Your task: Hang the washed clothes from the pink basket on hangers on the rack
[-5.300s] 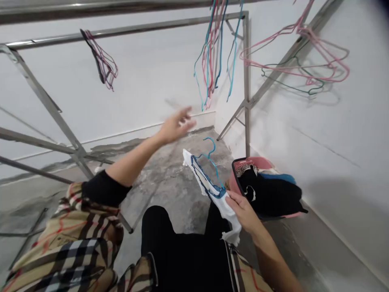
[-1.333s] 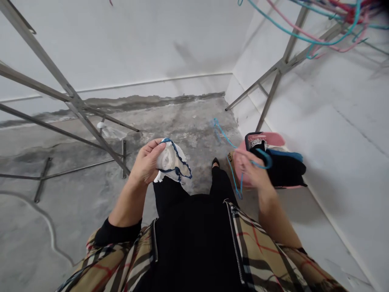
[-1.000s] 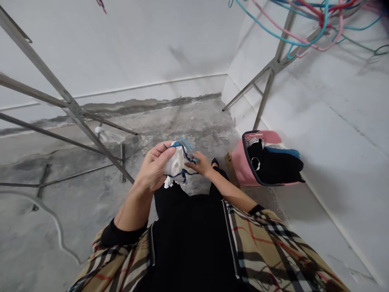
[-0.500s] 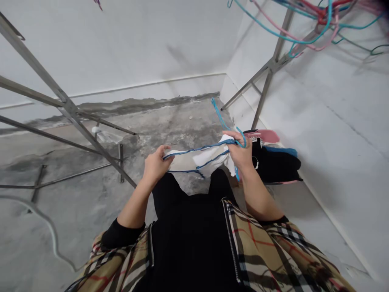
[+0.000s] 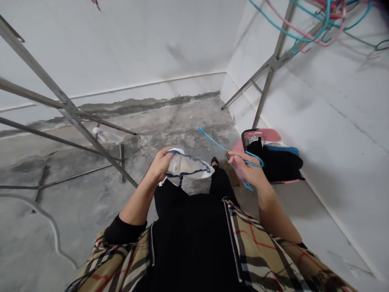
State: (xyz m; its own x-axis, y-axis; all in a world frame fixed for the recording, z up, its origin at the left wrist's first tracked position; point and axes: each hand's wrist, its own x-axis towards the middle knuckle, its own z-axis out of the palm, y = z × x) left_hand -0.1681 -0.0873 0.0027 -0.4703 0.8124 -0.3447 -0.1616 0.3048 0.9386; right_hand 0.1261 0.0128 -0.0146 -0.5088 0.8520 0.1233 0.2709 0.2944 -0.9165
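Note:
My left hand point(image 5: 159, 167) is closed on one end of a small white garment point(image 5: 185, 165) edged with dark blue trim. The garment hangs in a loop towards the right, above my legs, and its exact kind is hard to make out. In my right hand point(image 5: 247, 167) is a light blue wire clothes hanger point(image 5: 212, 140), gripped between the fingers. One end of the hanger points up and left over the floor. A gap separates garment and hanger. Part of the hanger is hidden by my right hand.
A pink basket point(image 5: 270, 134) with black clothing point(image 5: 281, 164) and other cloth stands by the right wall. Metal rack legs cross at left point(image 5: 69, 108) and right point(image 5: 275, 63). Several coloured hangers point(image 5: 322, 40) hang at upper right. A grey hose point(image 5: 50, 221) lies at left.
My right hand has let go of the white garment and moved right and slightly down with the hanger. The garment, stretched between both hands before, now hangs from my left hand.

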